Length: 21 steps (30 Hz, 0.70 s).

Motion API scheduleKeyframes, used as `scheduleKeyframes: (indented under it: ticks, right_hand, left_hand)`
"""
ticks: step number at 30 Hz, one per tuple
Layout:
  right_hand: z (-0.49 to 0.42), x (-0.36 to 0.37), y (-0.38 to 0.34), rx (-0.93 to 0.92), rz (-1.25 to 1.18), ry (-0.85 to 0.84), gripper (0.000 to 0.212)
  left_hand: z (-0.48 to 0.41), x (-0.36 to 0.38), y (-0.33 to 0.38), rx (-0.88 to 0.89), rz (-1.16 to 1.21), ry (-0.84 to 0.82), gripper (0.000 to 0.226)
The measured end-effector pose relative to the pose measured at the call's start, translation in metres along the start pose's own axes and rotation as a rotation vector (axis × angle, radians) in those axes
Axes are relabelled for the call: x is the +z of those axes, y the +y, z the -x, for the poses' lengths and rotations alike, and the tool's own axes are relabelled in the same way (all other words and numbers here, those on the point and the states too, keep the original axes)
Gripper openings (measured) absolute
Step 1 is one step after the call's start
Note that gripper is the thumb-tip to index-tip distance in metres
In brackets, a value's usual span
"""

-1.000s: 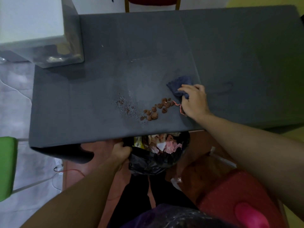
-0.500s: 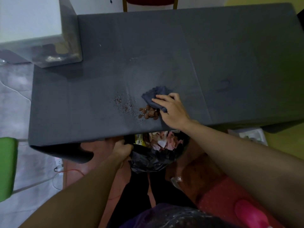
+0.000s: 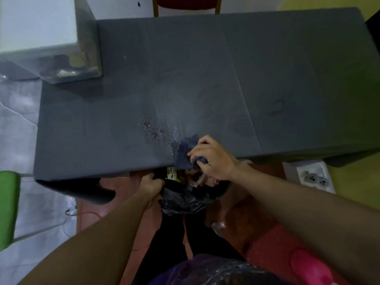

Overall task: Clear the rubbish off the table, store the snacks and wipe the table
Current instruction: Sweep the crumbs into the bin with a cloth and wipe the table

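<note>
Fingers of the left hand (image 3: 153, 185) curl round the rim of a crumpled black plastic rubbish bag (image 3: 183, 200), directly beneath the right hand (image 3: 213, 159), whose fingers pinch a bunched dark-blue cloth (image 3: 185, 155) at the grey worktop (image 3: 205, 79) edge. Reddish-brown crumb speckles (image 3: 154, 130) lie just beyond, leftward.

The grey table (image 3: 287, 79) bears a clear box (image 3: 82, 58), scattered crumbs (image 3: 154, 130) and a blue cloth (image 3: 185, 155).

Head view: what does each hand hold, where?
Right hand grips crumpled dark-blue cloth at its near end; left hand grips black plastic bag by rim.
</note>
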State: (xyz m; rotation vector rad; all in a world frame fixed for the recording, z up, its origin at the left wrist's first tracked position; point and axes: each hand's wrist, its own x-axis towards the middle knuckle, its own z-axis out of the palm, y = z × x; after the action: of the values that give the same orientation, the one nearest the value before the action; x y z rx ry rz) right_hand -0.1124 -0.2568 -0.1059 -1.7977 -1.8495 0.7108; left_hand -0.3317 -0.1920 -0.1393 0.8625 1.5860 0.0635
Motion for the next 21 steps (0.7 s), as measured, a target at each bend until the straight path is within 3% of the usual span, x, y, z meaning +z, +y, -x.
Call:
scheduleKeyframes:
  ticks: [4,6,10,13,16,21]
  right_hand:
    - [0.01,-0.005,-0.007,-0.069,0.012,-0.08,0.021]
    - [0.01,-0.009,-0.008,-0.016,-0.012,-0.06,0.025]
    - [-0.005,-0.028,-0.007,0.169,-0.102,0.223,0.027]
    - [-0.02,-0.043,0.011,0.243,0.024,0.398,0.029]
    - [-0.018,-0.046,0.033,0.307,0.157,0.291,0.027]
    - [0.015,-0.023,0.021,0.1,0.188,0.102,0.023]
  left_hand:
    - [-0.001,0.0,-0.001,0.007,-0.002,0.0,0.027]
    - [-0.002,0.0,-0.002,-0.001,-0.007,-0.011,0.026]
    - [-0.008,0.001,-0.007,-0.014,0.011,-0.028,0.028]
    - [-0.013,0.001,-0.011,-0.016,0.02,-0.039,0.031]
    - [-0.015,0.002,-0.014,-0.015,0.024,-0.038,0.029]
    - [-0.011,0.004,-0.012,-0.017,0.027,-0.041,0.027]
